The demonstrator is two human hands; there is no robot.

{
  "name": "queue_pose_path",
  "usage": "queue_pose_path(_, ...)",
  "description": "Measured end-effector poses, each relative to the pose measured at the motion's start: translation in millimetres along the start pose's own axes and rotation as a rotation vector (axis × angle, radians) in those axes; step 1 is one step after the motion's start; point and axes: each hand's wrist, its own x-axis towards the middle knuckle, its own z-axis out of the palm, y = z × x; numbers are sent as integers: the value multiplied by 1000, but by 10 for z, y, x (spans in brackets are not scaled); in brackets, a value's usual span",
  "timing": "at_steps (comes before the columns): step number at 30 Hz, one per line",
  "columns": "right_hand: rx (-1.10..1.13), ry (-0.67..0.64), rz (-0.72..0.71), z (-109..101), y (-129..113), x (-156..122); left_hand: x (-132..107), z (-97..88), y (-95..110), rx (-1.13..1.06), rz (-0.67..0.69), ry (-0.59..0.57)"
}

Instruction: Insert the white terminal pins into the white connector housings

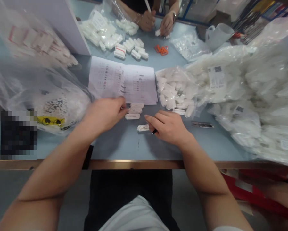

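A white tag (143, 128) lay with its long axis sideways, just beside the right hand (168, 128), curled around a black pen (154, 131). The left hand (104, 115), loosely bent, was farther from it.

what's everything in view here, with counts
printed tags: 4, white, on the table between the hands
printed paper sheets: 2, white, above the tags
small parts: many, white, far side near a co-worker
plastic bags: several, clear, heaped left and right
clips: a bunch, orange, far side
metal snips: 1, silver, right of the right hand
jug: 1, pale grey, far right
table: 1, blue-grey, under everything
co-worker's hands: 2, far side
left hand: 1, beside the tags
right hand: 1, beside the nearest tag, over a black item
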Motion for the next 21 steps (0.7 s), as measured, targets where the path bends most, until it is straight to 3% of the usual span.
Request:
queue_pose_path(2,-9,12,12,7,34,-14,24,-64,-118,144,-41,15)
queue_pose_path(6,-26,48,30,13,72,-29,37,-107,-254,258,49,-98)
queue_pose_path(13,-7,30,59,27,86,-24,-11,-32,-110,332,76,-181)
queue_pose_path(21,-20,61,28,45,74,-4,-18,136,-104,360,84,-48)
